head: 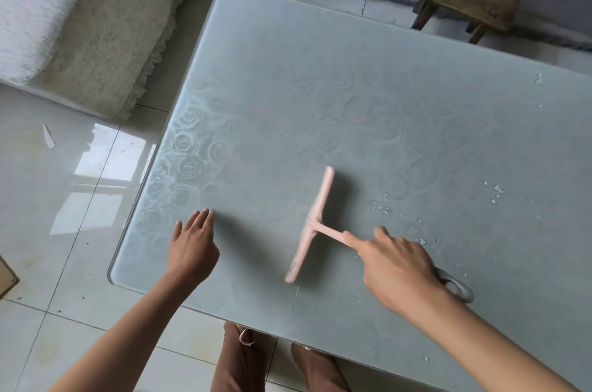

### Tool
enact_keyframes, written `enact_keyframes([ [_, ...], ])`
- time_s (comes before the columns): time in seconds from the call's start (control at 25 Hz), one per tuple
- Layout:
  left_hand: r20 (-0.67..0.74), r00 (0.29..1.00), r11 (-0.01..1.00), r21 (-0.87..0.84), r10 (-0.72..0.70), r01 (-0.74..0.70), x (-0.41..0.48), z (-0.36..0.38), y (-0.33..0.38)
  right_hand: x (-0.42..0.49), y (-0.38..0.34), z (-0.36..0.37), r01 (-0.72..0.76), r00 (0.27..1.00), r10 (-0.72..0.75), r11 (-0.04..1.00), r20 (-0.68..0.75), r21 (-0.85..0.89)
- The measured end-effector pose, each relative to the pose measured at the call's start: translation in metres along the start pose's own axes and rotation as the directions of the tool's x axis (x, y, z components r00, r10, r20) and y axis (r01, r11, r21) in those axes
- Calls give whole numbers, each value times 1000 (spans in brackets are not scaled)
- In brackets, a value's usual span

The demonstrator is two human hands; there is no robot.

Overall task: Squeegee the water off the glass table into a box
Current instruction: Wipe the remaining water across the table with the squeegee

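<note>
On bench (288,71), near front edge: right hand (394,266) wrapped round squeegee (312,225) handle, forefinger along it. Blade's long axis runs near-to-far, left of that hand. Droplets (384,202) lie right of blade. Left hand (192,247) flat, fingers straight, further left.

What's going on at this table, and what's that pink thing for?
A person is clearing water off a frosted glass table with a pink squeegee. The right hand grips its handle, forefinger stretched along it, with the blade set against the glass. The left hand is open, fingers straight, near the table's left edge. Scattered droplets lie to the right of the blade, so the job is not yet done.
</note>
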State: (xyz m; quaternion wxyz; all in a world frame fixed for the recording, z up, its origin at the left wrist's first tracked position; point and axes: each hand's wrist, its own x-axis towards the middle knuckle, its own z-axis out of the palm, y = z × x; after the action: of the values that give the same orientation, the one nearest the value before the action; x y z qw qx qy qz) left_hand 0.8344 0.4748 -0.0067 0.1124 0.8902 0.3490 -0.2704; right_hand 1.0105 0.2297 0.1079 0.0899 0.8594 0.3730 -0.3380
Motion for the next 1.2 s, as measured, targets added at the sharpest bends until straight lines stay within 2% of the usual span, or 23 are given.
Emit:
enact_keyframes([
  [0.12,-17,1000,999,-47,-15,14,1,-5,-7,-1,-13,-21,41,998,-41,999,-39,-9],
  [0.28,-64,993,975,-206,-100,85,6,-24,-34,44,-92,-44,261,963,-254,963,-93,66],
  [0.44,-82,974,934,-311,-213,178,34,-39,-95,108,-191,-57,372,928,-370,927,-54,44],
  [0.56,-8,953,870,-410,-303,274,66,-40,-141,140,-237,-51,386,922,-386,920,-6,63],
  [0.72,126,978,828,-521,-166,207,88,-40,-168,129,-206,-39,217,970,-226,971,88,103],
  [0.8,232,969,804,-559,-85,204,93,-46,-171,108,-178,-45,84,988,-92,994,122,67],
  [0.88,306,951,786,-579,-37,217,99,-48,-173,98,-169,-57,30,994,-27,999,110,-20],
  [1.08,316,949,746,-630,-6,215,119,-60,-162,155,-230,-79,235,971,-235,972,-36,-5],
  [1.2,289,957,738,-649,11,187,139,-69,-156,187,-229,-83,194,981,-194,981,-20,23],
])
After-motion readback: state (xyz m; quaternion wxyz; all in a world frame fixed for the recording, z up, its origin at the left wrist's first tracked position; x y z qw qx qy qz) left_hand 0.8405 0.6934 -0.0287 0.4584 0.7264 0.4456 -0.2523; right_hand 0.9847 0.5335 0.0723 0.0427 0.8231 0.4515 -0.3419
